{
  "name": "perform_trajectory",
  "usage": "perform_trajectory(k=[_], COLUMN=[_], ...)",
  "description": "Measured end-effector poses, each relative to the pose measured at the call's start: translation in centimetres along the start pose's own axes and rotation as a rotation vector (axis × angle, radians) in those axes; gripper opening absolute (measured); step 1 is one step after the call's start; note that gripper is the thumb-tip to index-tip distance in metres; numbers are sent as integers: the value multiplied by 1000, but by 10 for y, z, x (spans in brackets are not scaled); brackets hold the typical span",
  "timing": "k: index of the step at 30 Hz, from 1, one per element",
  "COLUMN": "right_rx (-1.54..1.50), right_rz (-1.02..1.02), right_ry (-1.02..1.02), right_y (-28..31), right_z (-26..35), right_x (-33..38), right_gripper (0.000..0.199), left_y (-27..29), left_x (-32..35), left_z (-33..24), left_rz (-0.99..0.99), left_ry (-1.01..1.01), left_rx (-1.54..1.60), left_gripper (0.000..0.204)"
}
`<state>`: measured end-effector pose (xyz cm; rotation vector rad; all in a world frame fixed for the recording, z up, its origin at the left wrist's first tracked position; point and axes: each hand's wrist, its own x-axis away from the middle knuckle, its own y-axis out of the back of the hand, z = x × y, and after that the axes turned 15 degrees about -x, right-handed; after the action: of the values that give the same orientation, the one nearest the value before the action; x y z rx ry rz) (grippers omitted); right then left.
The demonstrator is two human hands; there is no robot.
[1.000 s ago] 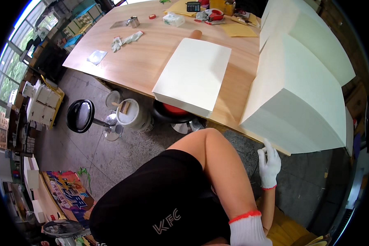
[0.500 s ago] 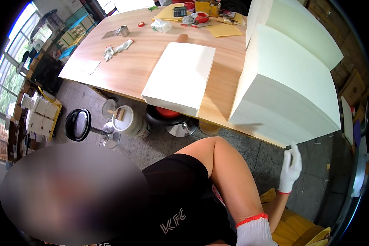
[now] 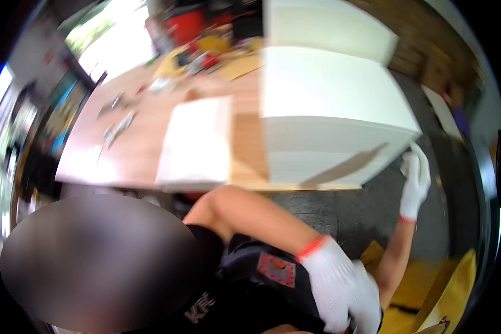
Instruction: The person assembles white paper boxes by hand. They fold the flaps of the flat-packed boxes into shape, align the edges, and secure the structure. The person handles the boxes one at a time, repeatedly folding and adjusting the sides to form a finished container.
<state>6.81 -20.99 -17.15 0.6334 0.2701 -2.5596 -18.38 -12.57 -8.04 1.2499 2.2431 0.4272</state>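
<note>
A white glove with a red cuff covers each of my hands. My left hand hangs by the front of my body at the lower edge, blurred, fingers pointing down and apart; nothing shows clearly between them. At the right, my right hand is raised near the lower corner of a tall stack of white paper, its fingers stretched upward. Whether the fingertips touch the stack is unclear. The stack stands on the table's right end and bears a shadow on its near side. Left of it lies a lower white paper stack.
The wooden table holds a pair of gloves, a white packet and red-handled tools farther back. Behind the tall stack is another white stack. Crumpled yellow-brown paper fills the lower right.
The view has swung, so the table and stacks sit farther left. My left hand has come into view at the lower edge. My right hand stays near the stack's corner.
</note>
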Motion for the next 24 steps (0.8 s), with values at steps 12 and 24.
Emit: perform_trajectory(k=[12, 24], right_rx=[779, 475], right_rz=[142, 159], right_ry=[15, 127], right_y=[-8, -22], right_z=[22, 23], right_x=[-104, -128], right_gripper=[56, 51], left_y=[217, 224], left_x=[42, 50], left_z=[62, 104], left_rz=[-552, -633], left_ry=[1155, 940], left_rx=[-1356, -1070], left_gripper=[26, 32])
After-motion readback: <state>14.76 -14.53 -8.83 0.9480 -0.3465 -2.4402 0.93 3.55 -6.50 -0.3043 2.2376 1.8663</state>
